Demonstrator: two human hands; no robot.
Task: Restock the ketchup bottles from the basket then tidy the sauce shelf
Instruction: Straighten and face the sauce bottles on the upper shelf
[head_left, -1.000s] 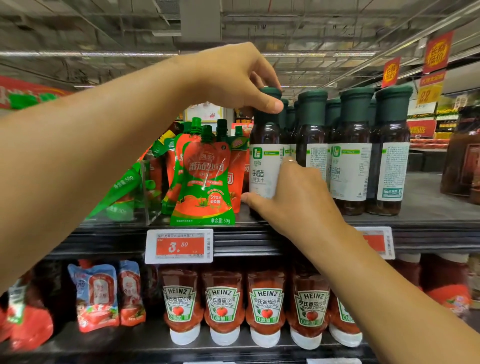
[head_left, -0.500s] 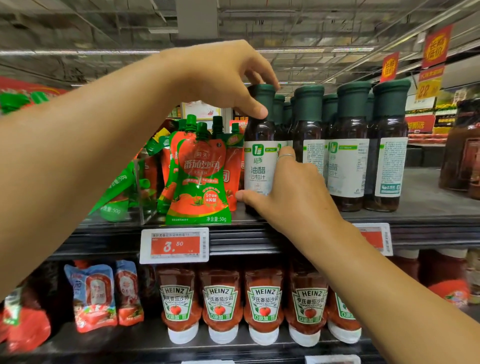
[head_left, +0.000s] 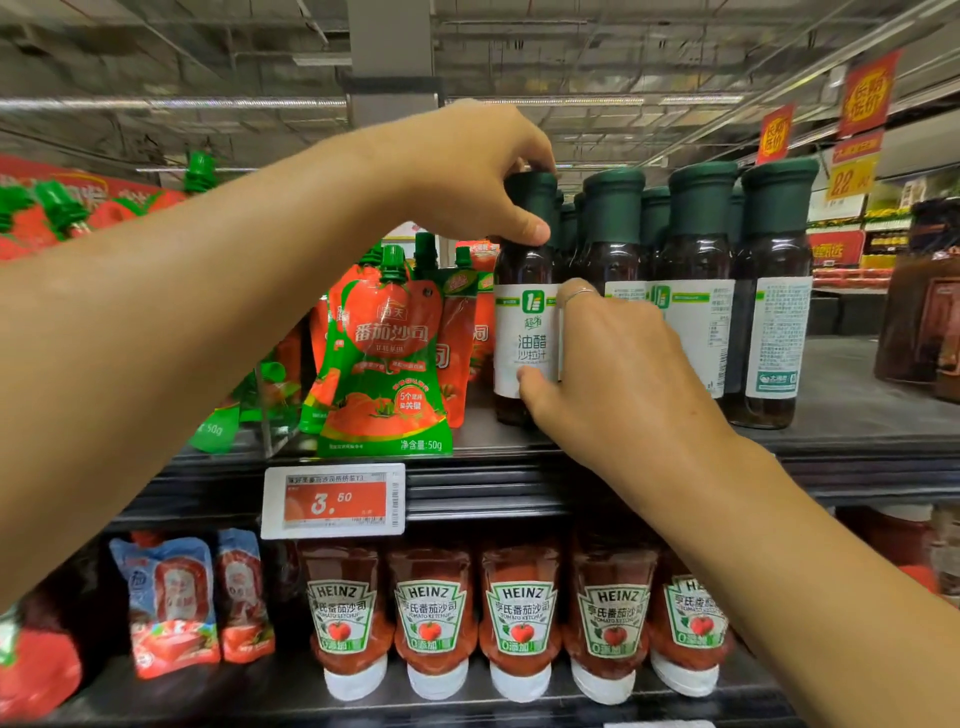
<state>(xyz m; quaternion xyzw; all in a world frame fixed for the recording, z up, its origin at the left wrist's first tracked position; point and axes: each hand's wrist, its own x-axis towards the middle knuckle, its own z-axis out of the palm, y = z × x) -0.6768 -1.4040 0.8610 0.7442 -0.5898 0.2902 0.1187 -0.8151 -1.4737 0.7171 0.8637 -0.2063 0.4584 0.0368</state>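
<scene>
A dark dressing bottle (head_left: 524, 332) with a green cap and white label stands at the left end of a row on the upper shelf (head_left: 857, 447). My left hand (head_left: 467, 171) pinches its cap from above. My right hand (head_left: 613, 374) wraps the label side of the same bottle, thumb on the front. Several more dark bottles (head_left: 696, 291) stand to its right. Upside-down Heinz ketchup bottles (head_left: 522, 618) line the lower shelf. The basket is out of view.
Green-and-red tomato sauce pouches (head_left: 384, 364) lean just left of the held bottle. A price tag reading 3.50 (head_left: 335, 501) hangs on the shelf edge. Blue and red sachets (head_left: 171, 603) sit lower left. A brown jar (head_left: 924, 322) stands far right.
Both hands stay on the leftmost dark bottle. My right thumb has slid a little up the label; the bottle's label now faces more to the front.
</scene>
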